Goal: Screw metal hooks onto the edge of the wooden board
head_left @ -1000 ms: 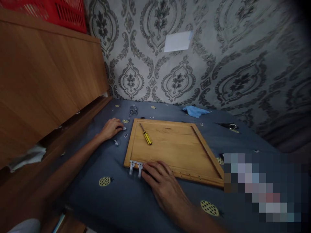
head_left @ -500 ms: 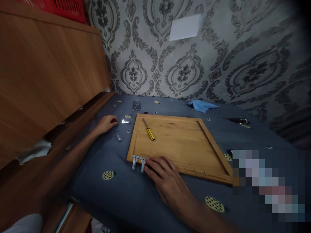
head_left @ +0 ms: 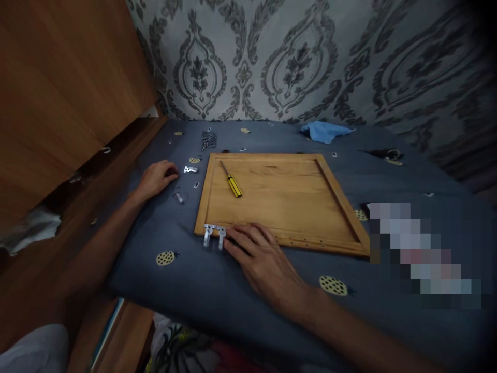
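A wooden panel (head_left: pixel 272 191) with a raised frame lies on the bed. On its near left corner are two silver metal hinges (head_left: pixel 215 231), side by side, their arms hanging over the edge. My right hand (head_left: pixel 267 264) rests along the near edge, thumb and forefinger against the right-hand hinge, the other fingers over the frame. My left hand (head_left: pixel 157 178) is at the left on the sheet, its fingers curled together; whatever they pinch is hidden. Close to it lie a silver hinge (head_left: pixel 190 169) and another small metal piece (head_left: pixel 178 197). A yellow-and-black screwdriver (head_left: pixel 234 185) lies on the panel.
The bed's dark blue sheet (head_left: pixel 233 295) has a pineapple print. A wooden cabinet (head_left: pixel 77 77) stands along the left. Toward the patterned wall lie a blue cloth (head_left: pixel 328 132), a bundle of metal pieces (head_left: pixel 208 140) and a dark item with a ring (head_left: pixel 388 154). Part of the right side is pixelated.
My view has tipped downward, so everything sits higher in the picture. Both hands keep nearly the same places beside the panel and the loose hinge.
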The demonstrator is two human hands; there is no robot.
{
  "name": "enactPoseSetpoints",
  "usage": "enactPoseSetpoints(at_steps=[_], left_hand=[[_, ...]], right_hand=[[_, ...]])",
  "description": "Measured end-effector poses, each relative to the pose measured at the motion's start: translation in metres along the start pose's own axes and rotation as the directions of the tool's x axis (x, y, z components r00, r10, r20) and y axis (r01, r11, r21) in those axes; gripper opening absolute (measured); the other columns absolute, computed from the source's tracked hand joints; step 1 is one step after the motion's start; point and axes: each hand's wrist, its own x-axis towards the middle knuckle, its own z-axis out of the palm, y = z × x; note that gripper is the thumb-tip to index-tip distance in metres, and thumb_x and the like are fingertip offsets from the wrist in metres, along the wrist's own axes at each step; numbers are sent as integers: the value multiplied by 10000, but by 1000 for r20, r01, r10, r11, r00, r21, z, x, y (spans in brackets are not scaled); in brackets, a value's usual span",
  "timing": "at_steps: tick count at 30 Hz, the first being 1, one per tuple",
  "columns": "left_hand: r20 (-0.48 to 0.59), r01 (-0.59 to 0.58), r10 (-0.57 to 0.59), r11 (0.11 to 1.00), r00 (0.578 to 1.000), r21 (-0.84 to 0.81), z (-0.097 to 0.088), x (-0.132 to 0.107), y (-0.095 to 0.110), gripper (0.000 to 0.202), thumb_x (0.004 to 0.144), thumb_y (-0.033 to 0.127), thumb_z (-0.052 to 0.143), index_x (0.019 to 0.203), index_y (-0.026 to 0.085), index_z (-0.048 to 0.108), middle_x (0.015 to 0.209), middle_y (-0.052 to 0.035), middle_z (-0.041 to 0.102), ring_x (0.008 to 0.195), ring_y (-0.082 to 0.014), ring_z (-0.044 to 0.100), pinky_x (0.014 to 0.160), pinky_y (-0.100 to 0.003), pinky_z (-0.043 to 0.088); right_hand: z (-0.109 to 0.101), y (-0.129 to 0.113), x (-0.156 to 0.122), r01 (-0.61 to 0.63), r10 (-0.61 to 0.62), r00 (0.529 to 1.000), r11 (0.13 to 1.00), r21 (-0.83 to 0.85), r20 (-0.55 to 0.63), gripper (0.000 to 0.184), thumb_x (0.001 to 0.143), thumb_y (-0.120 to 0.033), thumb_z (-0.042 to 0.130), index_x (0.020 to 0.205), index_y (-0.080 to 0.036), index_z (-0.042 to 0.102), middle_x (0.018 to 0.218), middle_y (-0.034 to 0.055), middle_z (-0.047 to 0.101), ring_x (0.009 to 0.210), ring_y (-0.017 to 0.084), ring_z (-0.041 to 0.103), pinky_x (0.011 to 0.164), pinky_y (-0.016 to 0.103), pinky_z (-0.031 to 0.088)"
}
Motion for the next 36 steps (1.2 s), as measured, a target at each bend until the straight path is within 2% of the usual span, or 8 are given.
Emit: enactPoseSetpoints(at_steps=[7, 13, 16, 18, 20, 23, 25, 36], left_hand=[[-14, 26, -26, 1000, 1000, 4, -8, -2, 14, 147, 899, 274, 574, 893, 206, 704, 1006, -82, 707, 983, -278, 650, 904, -397, 501], [-17, 45, -47, 994, 999, -96, -51, -18, 33, 200, 907, 318, 555, 952, 169, 681, 1017, -89, 711, 970, -252, 640, 898, -388, 517], [110, -18, 43, 974, 993, -225, -69, -27, 63, 295, 914, 459, 588, 977, 192, 695, 975, -43, 727, 888, -200, 661, 802, -307, 540], [266, -121, 241, 909, 933, -399, -71, -30, 88, 302, 904, 479, 624, 932, 187, 696, 988, -47, 726, 927, -195, 663, 837, -305, 543], [364, -214, 461, 809, 809, -548, -68, -30, 111, 270, 937, 431, 611, 934, 177, 704, 987, -52, 722, 918, -189, 666, 837, -308, 535], [466, -252, 597, 752, 654, -609, -59, -27, 133, 181, 963, 342, 600, 938, 197, 706, 992, -48, 722, 904, -189, 678, 821, -296, 530], [499, -272, 630, 742, 594, -613, -54, -24, 139, 151, 974, 315, 599, 944, 210, 703, 1015, -48, 720, 926, -194, 680, 832, -291, 524], [556, -317, 610, 782, 564, -537, -50, -24, 143, 173, 992, 346, 560, 972, 223, 679, 1038, -41, 707, 972, -215, 669, 853, -301, 500]], right_hand=[[-3, -2, 2, -8, 9, 1000, 1000, 12, -17, 367, 937, -47, 596, 1277, -141, 700, 1318, 135, 735, 1248, 286, 596, 1082, 511, 494], [-6, -3, 6, 0, 0, 998, 1000, -9, -62, 297, 994, -83, 535, 1228, -124, 714, 1256, 132, 754, 1203, 276, 606, 1060, 474, 516], [-6, -3, 6, -6, 6, 998, 1000, 5, -59, 283, 1017, -112, 531, 1234, -126, 711, 1259, 133, 750, 1201, 274, 598, 1064, 478, 508], [-5, -4, 6, -12, 13, 999, 1000, 17, -44, 285, 1018, -124, 543, 1253, -126, 704, 1276, 147, 741, 1217, 283, 586, 1067, 497, 497], [-5, -4, 5, -20, 21, 999, 1000, 21, -36, 282, 1022, -129, 541, 1251, -125, 706, 1286, 151, 737, 1220, 286, 581, 1069, 500, 489], [-5, -5, 6, -25, 26, 998, 1000, 17, -49, 278, 1034, -125, 513, 1226, -116, 714, 1273, 145, 745, 1189, 280, 590, 1062, 486, 485], [-5, -6, 6, -25, 26, 998, 1000, 12, -53, 283, 1042, -126, 498, 1221, -120, 718, 1267, 141, 749, 1180, 275, 592, 1060, 484, 478], [-4, -6, 6, -37, 37, 996, 999, 0, -78, 275, 1057, -140, 491, 1179, -122, 737, 1273, 128, 754, 1170, 270, 599, 1054, 478, 477]])
